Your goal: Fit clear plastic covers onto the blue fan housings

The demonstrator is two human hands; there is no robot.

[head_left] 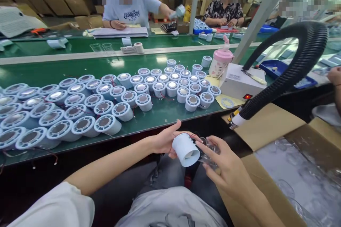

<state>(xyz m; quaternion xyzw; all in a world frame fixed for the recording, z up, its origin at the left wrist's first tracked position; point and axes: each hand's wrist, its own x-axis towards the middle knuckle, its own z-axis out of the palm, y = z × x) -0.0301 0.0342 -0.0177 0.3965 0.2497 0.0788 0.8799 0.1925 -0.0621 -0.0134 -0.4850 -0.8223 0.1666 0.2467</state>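
Over my lap, my left hand [169, 140] grips a light-blue cylindrical housing [186, 150] from its far side, thumb raised. The open end of the housing tilts toward me, and a pale part shows inside it. Thin dark and red wires run at its upper edge. Close beside it, my right hand [226, 159] has its fingers curled around a clear plastic part [210, 150], whose exact shape is partly hidden by the fingers. Many similar light-blue housings [106, 124] stand in rows on the green table, most with round metal discs on top.
A white box with a red switch [242, 81] carries a thick black hose [301, 60] arching to the right. Beside it stands a pink-lidded cup [222, 60]. An open carton [266, 127] of clear plastic parts sits at lower right. Co-workers sit across the table.
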